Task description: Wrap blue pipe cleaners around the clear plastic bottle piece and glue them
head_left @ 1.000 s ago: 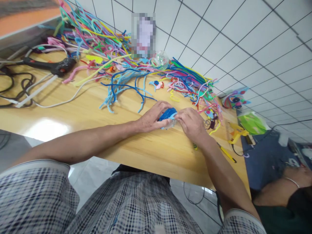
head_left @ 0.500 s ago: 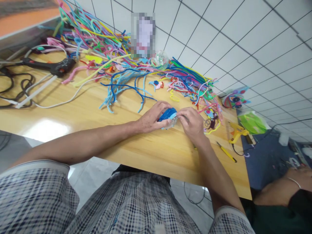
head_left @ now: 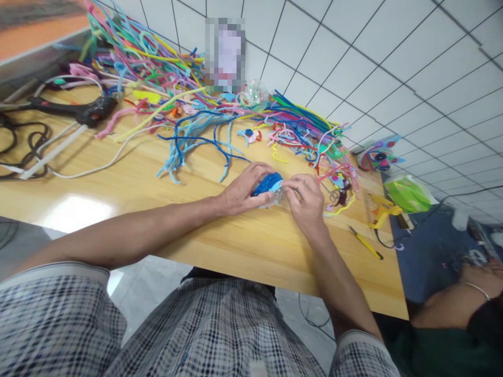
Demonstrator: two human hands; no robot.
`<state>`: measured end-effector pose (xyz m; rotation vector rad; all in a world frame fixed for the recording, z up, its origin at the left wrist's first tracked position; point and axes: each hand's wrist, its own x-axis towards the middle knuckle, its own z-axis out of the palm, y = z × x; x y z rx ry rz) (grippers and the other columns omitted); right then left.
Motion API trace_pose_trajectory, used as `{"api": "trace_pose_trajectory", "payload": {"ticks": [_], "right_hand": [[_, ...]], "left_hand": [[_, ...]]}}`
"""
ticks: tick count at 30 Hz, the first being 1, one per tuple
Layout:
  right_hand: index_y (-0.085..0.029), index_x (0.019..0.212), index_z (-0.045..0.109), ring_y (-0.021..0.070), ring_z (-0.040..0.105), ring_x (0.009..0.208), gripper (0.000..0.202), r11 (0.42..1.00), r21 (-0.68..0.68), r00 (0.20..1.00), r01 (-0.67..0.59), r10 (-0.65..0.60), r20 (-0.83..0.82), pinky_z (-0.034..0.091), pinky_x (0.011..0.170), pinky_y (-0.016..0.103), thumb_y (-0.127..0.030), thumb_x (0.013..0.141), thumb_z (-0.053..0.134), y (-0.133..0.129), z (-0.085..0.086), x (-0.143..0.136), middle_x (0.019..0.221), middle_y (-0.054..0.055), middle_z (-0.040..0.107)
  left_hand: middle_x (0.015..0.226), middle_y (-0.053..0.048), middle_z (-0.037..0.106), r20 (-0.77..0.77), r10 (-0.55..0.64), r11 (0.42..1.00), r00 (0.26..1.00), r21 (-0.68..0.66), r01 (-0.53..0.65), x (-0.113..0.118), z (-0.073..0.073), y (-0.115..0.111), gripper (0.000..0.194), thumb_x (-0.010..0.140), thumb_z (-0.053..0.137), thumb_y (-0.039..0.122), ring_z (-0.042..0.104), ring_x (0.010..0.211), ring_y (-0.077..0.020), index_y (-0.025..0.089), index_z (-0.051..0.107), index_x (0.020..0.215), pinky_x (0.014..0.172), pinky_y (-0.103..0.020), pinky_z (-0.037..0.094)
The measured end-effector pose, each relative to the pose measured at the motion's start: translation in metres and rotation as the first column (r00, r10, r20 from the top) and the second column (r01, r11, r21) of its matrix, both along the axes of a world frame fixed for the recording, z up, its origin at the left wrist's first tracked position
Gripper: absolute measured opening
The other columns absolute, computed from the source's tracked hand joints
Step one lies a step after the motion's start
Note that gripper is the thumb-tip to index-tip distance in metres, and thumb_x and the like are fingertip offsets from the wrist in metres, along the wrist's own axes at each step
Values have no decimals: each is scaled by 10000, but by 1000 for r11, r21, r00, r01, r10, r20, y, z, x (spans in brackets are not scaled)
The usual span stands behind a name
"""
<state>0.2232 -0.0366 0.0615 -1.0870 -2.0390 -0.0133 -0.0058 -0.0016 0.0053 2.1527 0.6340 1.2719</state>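
My left hand (head_left: pixel 245 191) is wrapped round a small rounded piece (head_left: pixel 268 184), dark blue on top with a light blue strip and a clear part at its right side. My right hand (head_left: pixel 306 196) pinches at the light blue edge of that piece, its fingertips pressed together; whether they grip the strip itself is too small to tell. Both hands are just above the wooden table (head_left: pixel 220 241). Beyond them lie blue and light blue fuzzy stems (head_left: pixel 188 139).
Many coloured stems (head_left: pixel 157 63) and a clear ball (head_left: pixel 254 95) line the back. A black glue gun (head_left: pixel 92 110) with cables lies left. At right are a yellow glue gun (head_left: pixel 383 212), a yellow cutter (head_left: pixel 366 242), a green packet (head_left: pixel 408 193) and another person's arm (head_left: pixel 451 303).
My right hand has shifted slightly left and its fingers have moved a little along the edge of the blue piece. The whole view has shifted slightly.
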Motion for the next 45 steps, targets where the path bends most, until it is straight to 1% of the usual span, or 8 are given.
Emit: {"api": "trace_pose_trajectory", "payload": {"ticks": [8,14,19,24,29,35,39,45], "right_hand": [[-273,943,754,223,738,855,121,997,-77,999,11,-14,-34,599,811,396,-183,995,694,0,8,-4,894,13,800],[-275,957,757,213,733,808,138,1000,-8,1000,-4,4,-22,598,778,385,-157,992,694,-2,7,-5,882,8,821],[-276,1055,774,202,776,791,137,998,25,998,63,-62,-15,633,771,371,-183,1029,677,-8,1,-9,956,26,859],[-276,1303,732,234,833,1037,315,998,64,1000,-14,15,-24,682,938,405,-129,1037,650,-19,-3,-12,1174,69,870],[-274,1514,628,270,784,1280,515,997,71,999,-40,42,-22,666,1112,486,-123,1022,648,-27,-7,-16,1362,100,819],[-284,1647,504,289,727,1410,647,996,35,996,-81,82,-26,643,1191,529,-161,1033,669,-27,-18,-18,1503,113,753],[-276,1672,460,307,706,1443,695,995,50,995,-87,89,-34,633,1208,561,-213,1030,718,-25,-26,-18,1540,134,726],[-280,1703,402,322,689,1464,734,995,45,996,-89,89,-6,616,1223,592,-260,1044,725,-23,-29,-17,1557,144,709]], "left_hand": [[1428,-172,648,17,0,1000,1000,4,0,1,-3,1,507,1048,652,527,614,1385,-328,232,554,1448,1191,-552,527],[1445,-177,656,7,5,1000,1000,-9,-5,0,1,-1,499,1033,672,475,625,1389,-342,233,549,1451,1188,-567,526],[1447,-175,645,-23,14,1000,1000,2,-14,-1,1,-2,508,1054,639,496,622,1385,-319,228,527,1470,1185,-537,536],[1449,-174,635,34,45,999,998,-18,-45,-1,-2,-2,538,1079,635,487,628,1367,-296,198,511,1516,1180,-491,543],[1472,-170,615,20,69,997,997,-30,-69,-2,0,-5,540,1095,623,504,601,1409,-306,211,512,1535,1204,-514,531],[1516,-185,581,32,93,993,995,-78,-90,-3,-1,-7,571,1088,638,551,561,1472,-318,206,525,1528,1264,-537,491],[1606,-177,561,62,44,978,997,-207,-30,-5,3,-11,573,1123,532,606,525,1553,-318,224,527,1550,1323,-537,447],[1528,-144,668,49,74,951,996,-304,-56,-6,13,-8,564,1129,495,625,622,1452,-300,222,614,1505,1284,-498,487]]}}
